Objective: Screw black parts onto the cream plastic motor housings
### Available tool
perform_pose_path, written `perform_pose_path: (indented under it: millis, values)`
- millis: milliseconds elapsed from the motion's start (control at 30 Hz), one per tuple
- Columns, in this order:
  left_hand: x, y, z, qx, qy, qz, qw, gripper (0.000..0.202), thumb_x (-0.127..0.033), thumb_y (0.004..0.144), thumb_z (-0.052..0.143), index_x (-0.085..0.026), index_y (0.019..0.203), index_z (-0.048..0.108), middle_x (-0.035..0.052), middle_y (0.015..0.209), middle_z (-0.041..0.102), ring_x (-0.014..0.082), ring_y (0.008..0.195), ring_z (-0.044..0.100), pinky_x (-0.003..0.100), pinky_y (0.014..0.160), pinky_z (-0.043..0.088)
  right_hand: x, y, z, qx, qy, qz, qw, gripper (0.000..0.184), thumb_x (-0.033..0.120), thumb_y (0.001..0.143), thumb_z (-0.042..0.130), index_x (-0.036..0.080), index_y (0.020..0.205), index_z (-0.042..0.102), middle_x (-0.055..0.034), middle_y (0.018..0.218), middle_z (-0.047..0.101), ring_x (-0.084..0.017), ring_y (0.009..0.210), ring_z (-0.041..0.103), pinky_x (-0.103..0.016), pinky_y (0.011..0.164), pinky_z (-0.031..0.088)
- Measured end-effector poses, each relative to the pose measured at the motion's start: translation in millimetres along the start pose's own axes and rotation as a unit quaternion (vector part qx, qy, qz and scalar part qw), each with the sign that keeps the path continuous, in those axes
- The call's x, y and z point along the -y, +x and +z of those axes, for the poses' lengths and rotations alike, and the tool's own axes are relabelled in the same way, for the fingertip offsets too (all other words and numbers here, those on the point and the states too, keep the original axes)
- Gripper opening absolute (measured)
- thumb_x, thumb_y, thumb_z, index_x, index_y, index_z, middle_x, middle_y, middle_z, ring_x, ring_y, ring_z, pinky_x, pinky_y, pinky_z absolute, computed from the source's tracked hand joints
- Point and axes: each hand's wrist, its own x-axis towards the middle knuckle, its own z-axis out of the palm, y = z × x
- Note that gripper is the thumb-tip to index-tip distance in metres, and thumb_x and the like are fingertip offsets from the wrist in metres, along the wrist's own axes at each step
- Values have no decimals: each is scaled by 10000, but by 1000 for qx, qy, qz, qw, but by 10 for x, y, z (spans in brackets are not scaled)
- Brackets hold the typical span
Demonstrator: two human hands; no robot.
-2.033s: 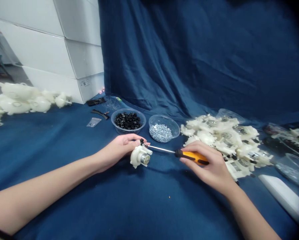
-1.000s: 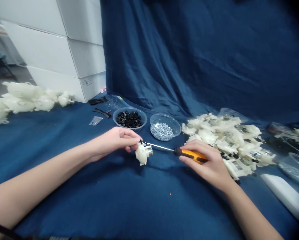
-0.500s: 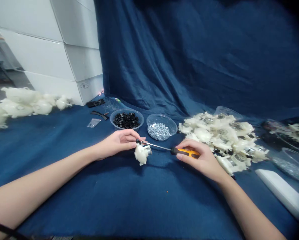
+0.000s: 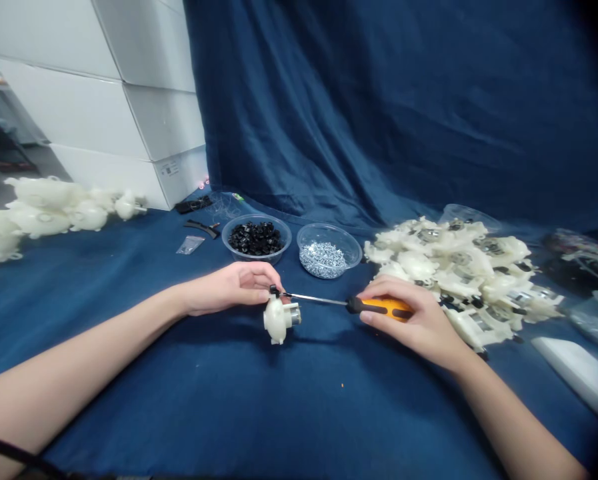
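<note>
The person's left hand (image 4: 231, 289) reaches in from the lower left, palm down, its fingers (image 4: 259, 273) pressed together and curled over the top of a cream plastic gearbox (image 4: 277, 321), pinching it from above. A metal motor can (image 4: 293, 315) sticks out of the gearbox's right side. The gearbox sits near the middle of the view, low over the blue cloth (image 4: 329, 407) that covers the desk; whether it touches the cloth cannot be told.

The right hand (image 4: 419, 321) comes in from the lower right, its fingers (image 4: 389, 288) wrapped around the orange-and-black handle of a screwdriver (image 4: 381, 307). The steel shaft runs nearly level to the left, and its tip meets a small black screw (image 4: 275, 291) on top of the gearbox.

Below the hands the cloth runs on to the lower edge of the view, marked by a tiny orange speck (image 4: 335, 383). Just beyond the hands stand a clear bowl of black parts (image 4: 256, 239) and a clear bowl of silver screws (image 4: 323, 260). A heap of cream gearboxes (image 4: 459, 277) lies right beside the right hand, with a white bar (image 4: 576, 373) further right. More cream housings (image 4: 43, 217) lie well to the left, in front of stacked white boxes (image 4: 93, 100).
</note>
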Motion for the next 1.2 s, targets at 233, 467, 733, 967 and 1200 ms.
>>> perform_pose_path:
  millis: [233, 467, 733, 967, 1200]
  values:
    - [3, -19, -4, -6, 0, -4, 1000, 199, -227, 909, 718, -177, 1088, 647, 130, 1229, 714, 214, 1133, 687, 330, 966, 509, -6, 3, 0, -5, -3, -10, 1000, 147, 282, 858, 777, 263, 1000, 747, -27, 1009, 725, -189, 931, 688, -311, 848, 534]
    - [-12, -12, 1, 36, -5, 6, 999, 166, -197, 919, 699, -176, 1075, 648, 135, 1199, 734, 227, 1146, 685, 377, 1002, 505, -2, 6, -9, -8, 2, -22, 1000, 138, 275, 882, 748, 268, 1017, 776, -36, 1008, 747, -196, 943, 698, -306, 853, 543]
    - [-5, -16, 13, 44, -8, 17, 999, 141, -189, 924, 690, -174, 1059, 651, 120, 1164, 740, 230, 1146, 678, 406, 1015, 496, -53, -14, -47, 80, 77, 126, 986, 335, 416, 746, 858, 227, 968, 693, -38, 1023, 686, -169, 790, 661, -278, 693, 536]
    - [7, -4, -2, 44, -6, 16, 999, 172, -194, 914, 701, -183, 1078, 652, 130, 1199, 728, 245, 1150, 679, 435, 1023, 493, -45, 42, -48, 19, 32, 83, 996, 206, 394, 796, 822, 295, 975, 803, -36, 1051, 730, -218, 963, 690, -291, 775, 560]
    - [-9, -5, 2, 47, -23, 5, 999, 179, -216, 917, 697, -191, 1089, 658, 128, 1198, 728, 230, 1153, 681, 382, 1008, 505, -37, 50, -65, 44, 40, 108, 992, 249, 410, 784, 825, 257, 979, 791, -54, 1009, 733, -219, 877, 705, -312, 727, 575]
